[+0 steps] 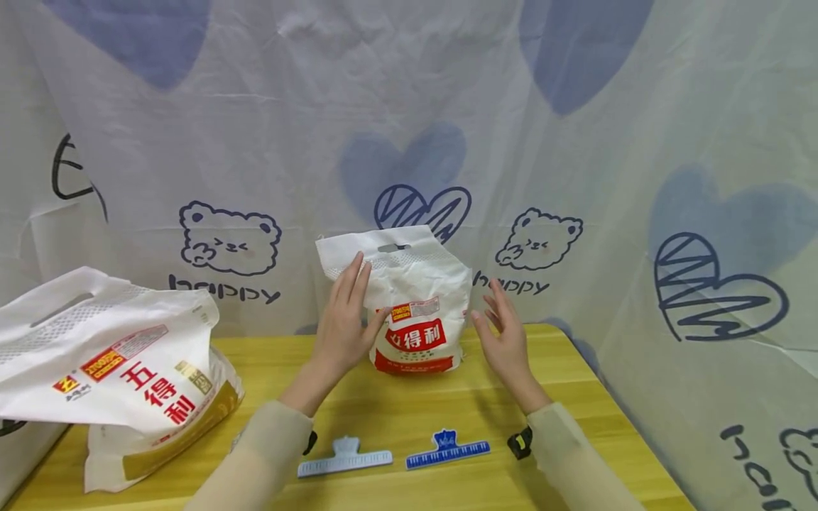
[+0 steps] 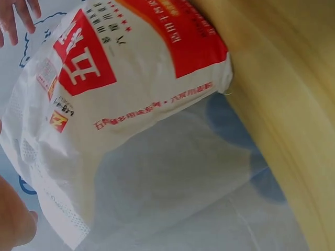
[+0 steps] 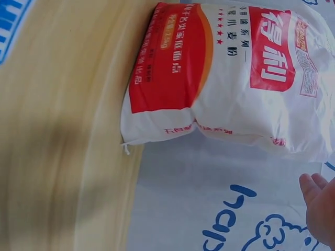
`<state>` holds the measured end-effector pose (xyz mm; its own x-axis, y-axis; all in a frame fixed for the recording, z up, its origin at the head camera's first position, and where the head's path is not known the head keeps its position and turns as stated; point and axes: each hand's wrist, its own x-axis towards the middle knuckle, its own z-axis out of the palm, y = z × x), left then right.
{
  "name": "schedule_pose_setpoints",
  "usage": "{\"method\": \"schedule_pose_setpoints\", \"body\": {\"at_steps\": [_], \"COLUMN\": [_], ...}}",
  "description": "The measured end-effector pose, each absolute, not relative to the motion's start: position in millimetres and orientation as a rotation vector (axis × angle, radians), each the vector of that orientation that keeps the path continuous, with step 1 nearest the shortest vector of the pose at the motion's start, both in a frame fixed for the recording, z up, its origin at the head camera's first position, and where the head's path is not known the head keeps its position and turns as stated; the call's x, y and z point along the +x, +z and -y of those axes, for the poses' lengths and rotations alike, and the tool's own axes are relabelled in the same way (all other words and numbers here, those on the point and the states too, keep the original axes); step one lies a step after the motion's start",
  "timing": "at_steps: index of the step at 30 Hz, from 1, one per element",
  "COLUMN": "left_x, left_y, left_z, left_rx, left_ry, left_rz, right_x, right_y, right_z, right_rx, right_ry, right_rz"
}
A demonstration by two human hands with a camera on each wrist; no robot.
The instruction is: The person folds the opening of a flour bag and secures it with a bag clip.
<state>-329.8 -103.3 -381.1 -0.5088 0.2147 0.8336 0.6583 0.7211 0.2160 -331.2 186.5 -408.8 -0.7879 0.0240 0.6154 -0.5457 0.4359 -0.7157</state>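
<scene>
A white flour bag [image 1: 422, 280] with a red label and a cut-out handle stands upright at the back of the table, its top leaning left. My left hand [image 1: 344, 319] is at the bag's left front with straight fingers; whether it touches the plastic I cannot tell. On the other side, my right hand [image 1: 503, 342] is held apart from the bag, fingers extended. The right wrist view shows a gap between the flour bag [image 3: 230, 73] and the right hand [image 3: 320, 209]. In the left wrist view, only part of the left hand [image 2: 14, 219] shows.
A larger white flour bag [image 1: 150, 369] with a gold base slumps on the table's left. Two clips with piano-key patterns, one light blue [image 1: 345, 458] and one dark blue [image 1: 447, 451], lie in front on the wooden table [image 1: 562, 397]. A printed cloth [image 1: 307, 106] hangs behind.
</scene>
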Motion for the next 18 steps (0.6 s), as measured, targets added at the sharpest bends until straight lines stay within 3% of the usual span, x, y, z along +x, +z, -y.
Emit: {"method": "schedule_pose_setpoints", "body": {"at_steps": [18], "left_x": [-364], "left_y": [-341], "left_z": [85], "left_rx": [-0.687], "left_ry": [-0.640], "left_rz": [2.015], "right_x": [-353], "right_y": [-392], "right_z": [-189], "right_rx": [0.426], "right_ry": [1.393], "right_rz": [2.133]}}
